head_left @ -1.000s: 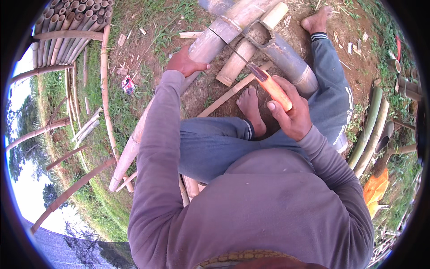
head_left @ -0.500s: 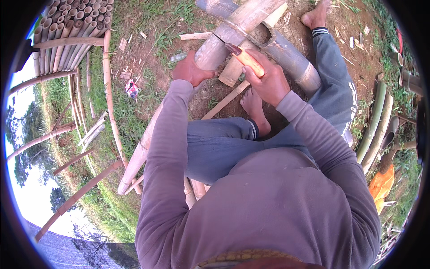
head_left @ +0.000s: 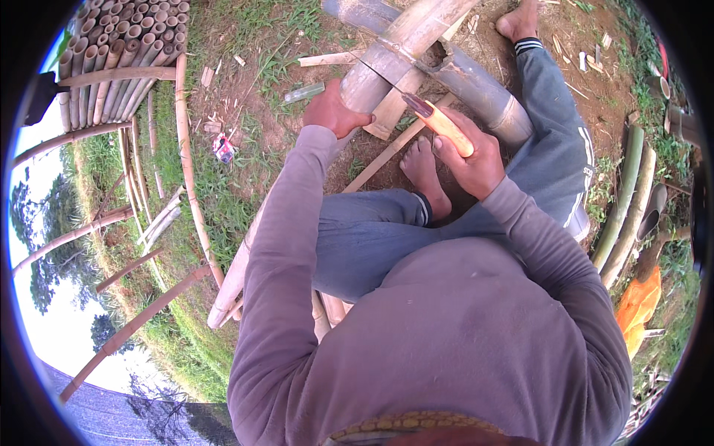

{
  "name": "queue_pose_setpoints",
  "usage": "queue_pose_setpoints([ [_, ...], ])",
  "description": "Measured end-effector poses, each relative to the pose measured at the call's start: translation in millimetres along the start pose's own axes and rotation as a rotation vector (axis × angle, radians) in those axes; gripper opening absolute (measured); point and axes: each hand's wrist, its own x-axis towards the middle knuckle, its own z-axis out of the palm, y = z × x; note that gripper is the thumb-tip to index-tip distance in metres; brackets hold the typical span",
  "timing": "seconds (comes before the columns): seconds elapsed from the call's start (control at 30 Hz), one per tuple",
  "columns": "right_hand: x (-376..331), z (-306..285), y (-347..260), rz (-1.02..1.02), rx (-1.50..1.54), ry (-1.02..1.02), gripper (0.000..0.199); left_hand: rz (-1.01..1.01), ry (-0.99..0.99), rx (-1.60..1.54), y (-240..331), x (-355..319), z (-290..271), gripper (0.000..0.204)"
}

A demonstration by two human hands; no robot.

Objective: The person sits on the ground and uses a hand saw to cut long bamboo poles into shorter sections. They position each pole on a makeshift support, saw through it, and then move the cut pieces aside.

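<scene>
A thick pale bamboo pole slants from the upper middle down toward my left side. My left hand is closed around it, thumb on the near side. In my right hand is a handsaw with an orange-brown wooden handle, fingers wrapped around the grip. Its thin dark blade lies across the pole, just beyond my left hand; how deep it sits in the bamboo I cannot tell. Beneath the pole, a thicker greyish bamboo log crosses the other way, with a notch cut in its upper side.
My bare feet rest on the soil among flat bamboo strips. Bamboo railings and a stack of cut bamboo tubes stand at left. Along the right lie bamboo lengths and an orange cloth or bag.
My right hand has drawn the saw back toward the lower right, baring more blade across the pole. My left hand keeps its hold, appearing slightly farther right as the view shifts.
</scene>
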Motion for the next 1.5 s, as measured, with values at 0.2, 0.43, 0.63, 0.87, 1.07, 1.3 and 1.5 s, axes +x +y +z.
queue_pose_setpoints([
  [0.2, 2.7, -18.2, 23.5, -0.194, -0.03, 0.061, 0.046, 0.067, 0.066, -0.062, -4.0, 14.0, -24.2, 0.101],
  [0.43, 47.4, -10.2, 39.8, -0.175, -0.069, 0.136, 0.046, 0.017, 0.114, 0.039, 26.4, 60.1, -40.5, 0.107],
  [0.63, 58.3, -20.3, 76.5, -0.198, -0.046, 0.112, 0.047, 0.0, 0.152, 0.074, 41.3, 73.8, -24.9, 0.104],
  [0.87, 60.6, -43.2, 61.5, -0.122, 0.045, 0.018, 0.047, -0.002, 0.152, 0.058, 34.9, 75.6, -23.2, 0.102],
  [1.07, 61.5, -27.2, 51.3, -0.147, 0.016, 0.075, 0.046, 0.035, 0.211, 0.076, 35.4, 65.1, -15.2, 0.102],
  [1.3, 17.8, -67.7, 8.6, -0.069, -0.025, 0.02, 0.047, -0.021, 0.234, 0.103, 33.5, 57.9, -10.7, 0.105],
  [1.5, 58.4, -43.2, 36.0, -0.082, 0.002, 0.043, 0.047, 0.009, 0.332, 0.165, 44.5, 50.7, 7.7, 0.102],
])
